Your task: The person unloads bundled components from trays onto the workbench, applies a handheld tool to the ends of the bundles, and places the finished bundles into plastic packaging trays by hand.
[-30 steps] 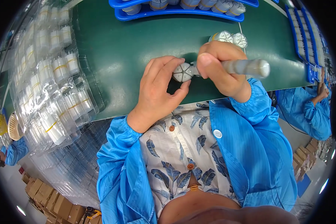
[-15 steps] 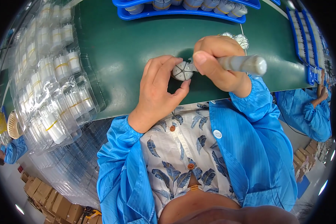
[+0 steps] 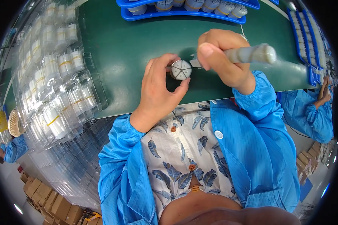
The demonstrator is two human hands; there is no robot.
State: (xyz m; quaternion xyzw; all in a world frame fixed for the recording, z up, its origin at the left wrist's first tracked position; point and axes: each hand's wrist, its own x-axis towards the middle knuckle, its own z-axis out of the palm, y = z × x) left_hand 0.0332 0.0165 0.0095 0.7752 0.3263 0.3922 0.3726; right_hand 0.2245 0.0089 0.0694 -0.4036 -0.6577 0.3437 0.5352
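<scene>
My left hand (image 3: 157,84) is curled round a short, round bundle (image 3: 181,70). Its whitish end faces up, divided into several wedges by dark lines. Fingers press its far side and the thumb its near side. To the right, my right hand (image 3: 225,56) grips a tool by its thick whitish handle (image 3: 248,55), which points right and is blurred at the end. From that fist a flat, notched pale tip (image 3: 195,63) sticks out toward the bundle, with a small gap between them. What kind of tool it is I cannot tell. The green table (image 3: 131,41) lies beneath both hands.
Stacked clear plastic trays (image 3: 95,80) with banded white bundles fill the left side. Blue trays (image 3: 184,13) of similar bundles stand at the far edge, and more blue trays (image 3: 306,45) at the right. A person in a blue sleeve (image 3: 308,112) works at the right; cardboard boxes (image 3: 60,202) are stacked lower left.
My right hand has moved the tool slightly up and right, so its tip has come away from the bundle's side. The bundle has shifted a little left and turned in my left hand.
</scene>
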